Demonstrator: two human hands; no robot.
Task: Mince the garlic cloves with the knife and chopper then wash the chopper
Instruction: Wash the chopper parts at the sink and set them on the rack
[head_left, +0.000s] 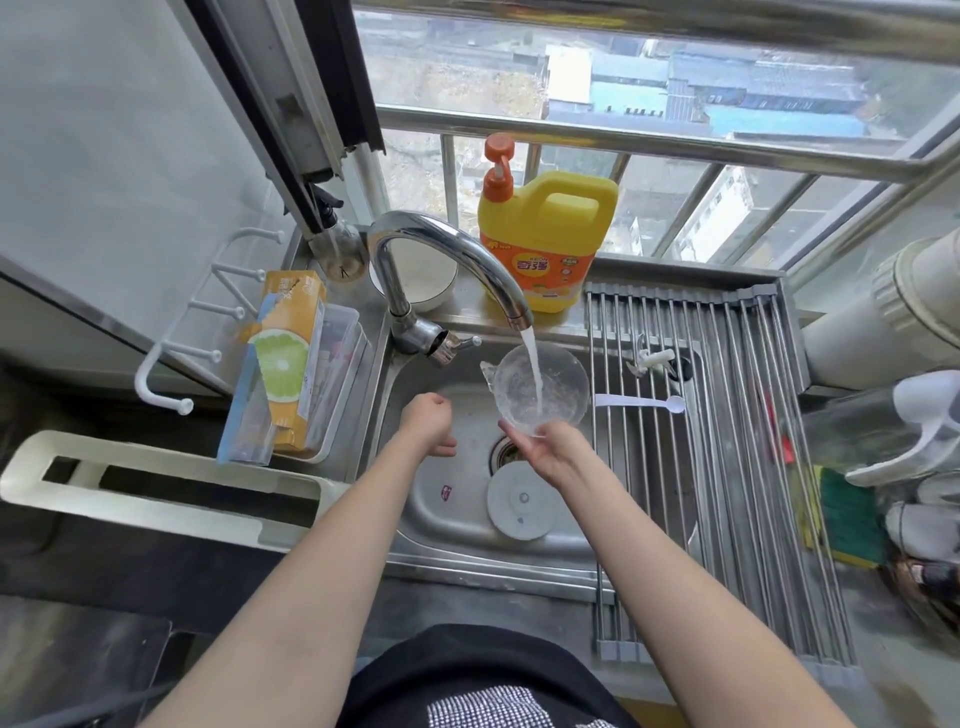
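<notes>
Right hand (545, 453) under clear chopper bowl (537, 387)

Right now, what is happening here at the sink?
A person is rinsing the clear chopper bowl under the running faucet. The right hand holds the bowl from below, tilted so the water stream falls inside. The left hand hangs free over the sink, holding nothing. The white round lid lies in the sink.
</notes>
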